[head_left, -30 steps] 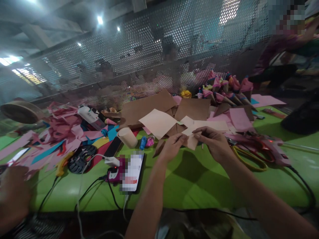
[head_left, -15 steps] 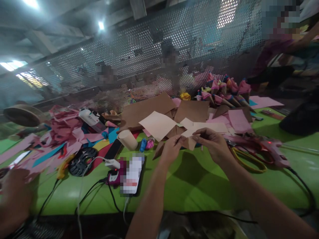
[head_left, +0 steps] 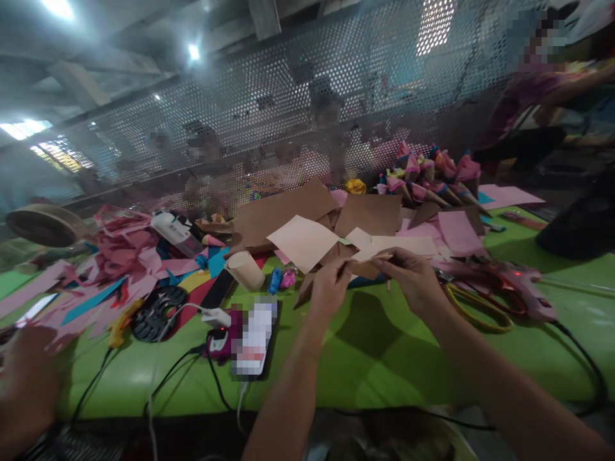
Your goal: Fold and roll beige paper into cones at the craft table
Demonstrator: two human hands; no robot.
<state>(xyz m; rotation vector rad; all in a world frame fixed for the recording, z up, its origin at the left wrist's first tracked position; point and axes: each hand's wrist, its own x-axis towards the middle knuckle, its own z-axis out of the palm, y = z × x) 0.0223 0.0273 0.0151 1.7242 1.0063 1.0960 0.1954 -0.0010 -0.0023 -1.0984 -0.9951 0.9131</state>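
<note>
Between my two hands, above the green table, is a small piece of light brown paper (head_left: pixel 366 261). My left hand (head_left: pixel 330 285) pinches its left end and my right hand (head_left: pixel 408 276) pinches the right end. The piece now shows nearly edge-on, so its shape is hard to make out. Just behind my hands lie a cream paper sheet (head_left: pixel 303 242) and larger brown paper sheets (head_left: pixel 283 212). To the right of my right hand are yellow-handled scissors (head_left: pixel 483 314) and a pink glue gun (head_left: pixel 531 291) with a red light on.
A phone (head_left: pixel 254 339) on a cable, a paper roll (head_left: pixel 245 270), a black tape reel (head_left: pixel 159 312) and a yellow-handled tool (head_left: pixel 125 323) lie to the left. Pink paper scraps (head_left: pixel 125 240) pile beyond. Wrapped paper flowers (head_left: pixel 432 169) stand behind. Another person's hand (head_left: pixel 29 378) is at far left.
The paper piece has tilted from hanging with its face visible to nearly edge-on between my fingers. Both hands stay in almost the same place.
</note>
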